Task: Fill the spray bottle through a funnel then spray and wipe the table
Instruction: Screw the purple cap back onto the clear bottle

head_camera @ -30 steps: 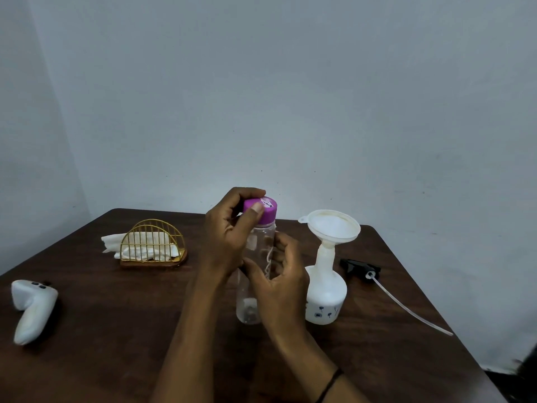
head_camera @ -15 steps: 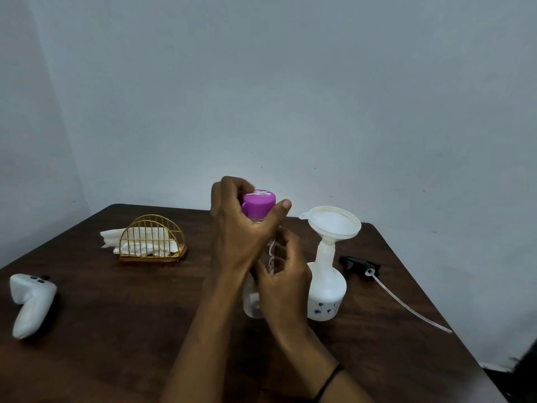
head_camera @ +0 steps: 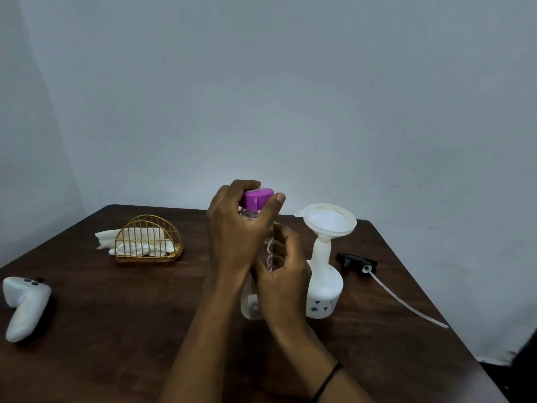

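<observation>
Spray bottle (head_camera: 323,289), one funnel (head_camera: 327,221) — seemingly seated, two hands

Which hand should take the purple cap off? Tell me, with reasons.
Left. The left hand already wraps the purple cap, while the right hand steadies the clear bottle lower down beside the funnel.
</observation>
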Available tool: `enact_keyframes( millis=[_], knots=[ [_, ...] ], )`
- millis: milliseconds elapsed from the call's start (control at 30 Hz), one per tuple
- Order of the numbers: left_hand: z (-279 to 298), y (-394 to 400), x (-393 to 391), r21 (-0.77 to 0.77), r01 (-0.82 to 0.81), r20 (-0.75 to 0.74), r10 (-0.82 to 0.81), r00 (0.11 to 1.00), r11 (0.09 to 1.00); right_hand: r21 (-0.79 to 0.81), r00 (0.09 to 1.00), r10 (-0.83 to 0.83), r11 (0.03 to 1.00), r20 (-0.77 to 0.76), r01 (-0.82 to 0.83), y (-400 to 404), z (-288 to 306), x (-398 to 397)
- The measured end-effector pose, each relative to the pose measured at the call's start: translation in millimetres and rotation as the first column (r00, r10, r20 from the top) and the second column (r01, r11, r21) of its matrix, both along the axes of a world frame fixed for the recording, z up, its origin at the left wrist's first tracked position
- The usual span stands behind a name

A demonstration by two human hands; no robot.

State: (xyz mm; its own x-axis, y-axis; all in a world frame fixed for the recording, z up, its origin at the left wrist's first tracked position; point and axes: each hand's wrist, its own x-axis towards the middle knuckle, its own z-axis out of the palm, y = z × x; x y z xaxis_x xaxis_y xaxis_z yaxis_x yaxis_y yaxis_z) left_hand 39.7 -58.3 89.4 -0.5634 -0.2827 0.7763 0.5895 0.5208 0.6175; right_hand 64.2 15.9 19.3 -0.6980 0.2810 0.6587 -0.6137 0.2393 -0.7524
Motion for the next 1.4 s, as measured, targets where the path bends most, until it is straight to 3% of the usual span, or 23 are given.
enact_keyframes(
  millis=[100,133,200,333,467,600,767,967,1133,1400],
  knots=[
    [3.2,-9.3,0.3,0.143,0.417,0.115,-0.434,0.894,0.898,-0.048,1.0,0.022,0.999,0.001,-0.022,1.0,-1.0,-1.8],
    [3.4,-12.2,-0.3,0.203,0.504,0.128,-0.533,0.836,0.84,-0.045,1.0,0.029,0.999,0.0,-0.029,-0.1,-1.2,-1.2],
    [2.8,-14.4,-2.1,0.255,0.545,0.104,-0.583,0.806,0.799,-0.031,1.0,0.022,0.999,0.001,-0.022,-1.3,-0.8,-0.3],
    [1.0,-11.5,-4.2,0.336,0.501,0.034,-0.542,0.84,0.798,-0.027,1.0,0.012,1.0,0.015,-0.012,0.0,0.5,-1.8],
    [-3.7,-10.1,-9.3,0.416,0.507,0.08,-0.586,0.806,0.755,-0.024,0.999,0.022,0.999,0.031,-0.021,-0.1,-2.1,-2.7],
    [-1.1,-7.6,-5.1,0.364,0.459,0.0,-0.493,0.87,0.811,-0.011,1.0,0.008,1.0,0.02,-0.007,1.8,-3.2,-4.2],
    [-1.6,-12.0,-5.3,0.26,0.487,-0.079,-0.485,0.871,0.834,-0.007,1.0,0.002,1.0,0.027,-0.002,2.2,-0.7,-3.6],
    [-3.3,-5.1,-5.2,0.165,0.193,-0.11,-0.176,0.978,0.967,0.005,0.999,-0.014,1.0,0.036,0.013,0.5,-1.7,-2.5],
    [-0.3,-10.9,-3.3,0.219,0.382,0.041,-0.399,0.916,0.898,-0.031,1.0,-0.008,0.999,0.031,0.009,3.3,1.6,-3.3],
    [-2.0,-5.7,-2.7,0.141,0.244,-0.096,-0.232,0.968,0.959,0.004,0.999,-0.015,1.0,0.029,0.015,-0.8,0.3,-2.2]
  ],
)
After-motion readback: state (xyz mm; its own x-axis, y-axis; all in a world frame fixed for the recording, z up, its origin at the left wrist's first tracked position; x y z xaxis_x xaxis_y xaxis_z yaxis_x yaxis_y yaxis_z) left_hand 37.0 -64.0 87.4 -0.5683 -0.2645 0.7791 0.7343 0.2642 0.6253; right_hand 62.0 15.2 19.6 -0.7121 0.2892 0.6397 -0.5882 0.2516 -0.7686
